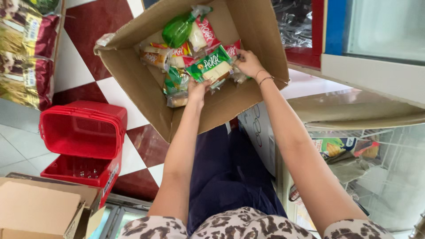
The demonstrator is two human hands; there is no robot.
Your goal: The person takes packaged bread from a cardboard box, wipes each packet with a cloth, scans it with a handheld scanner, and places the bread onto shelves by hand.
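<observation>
Open cardboard box (248, 26) tilted over the checkered floor (88, 31), packed with wrapped snack packets; stacked red baskets (84, 132) at eight o'clock. Inside the box, green-labelled packet (211, 67) at centre, clamped between both hands: left hand (197, 90) at its six o'clock end, right hand (249, 63) at three o'clock, each grip closed on it.

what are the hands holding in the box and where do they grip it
Both hands hold a green-labelled snack packet: left hand at its lower left end, right hand at its upper right end, inside the cardboard box.
</observation>
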